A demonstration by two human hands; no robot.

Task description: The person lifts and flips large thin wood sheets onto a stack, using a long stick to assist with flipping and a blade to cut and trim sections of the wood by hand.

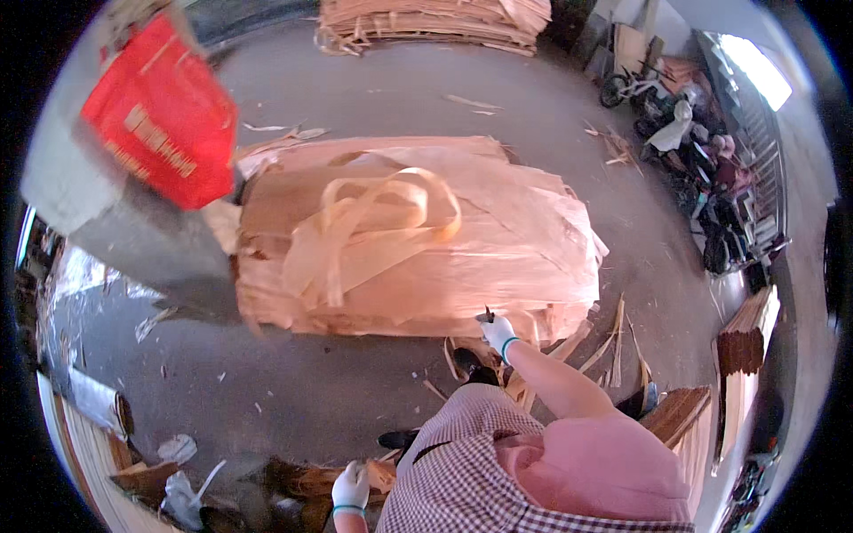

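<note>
Right hand, white-gloved, reaching forward on a bare forearm to the near edge of the veneer stack, fingers closed on a small dark tool pressed against that edge. Left hand, also white-gloved with a green cuff, hanging low at the bottom of the view, well apart from the right; whether curled or open, cannot tell; nothing visibly held, scraps of wood just beside it. Checked apron and pink sleeve below, dark shoes on the concrete floor between body and stack. Veneer stack lying flat on the floor in the middle of the view, thin pale-orange sheets with frayed edges, a loose curled strip draped over its top. Splinters scattered on the floor by the stack's right corner. Red bag up at the left, blurred. Second veneer pile at the far top edge. Boards stacked at the right, more boards near the right elbow. Bicycle and parked scooters along the far right wall.
</note>
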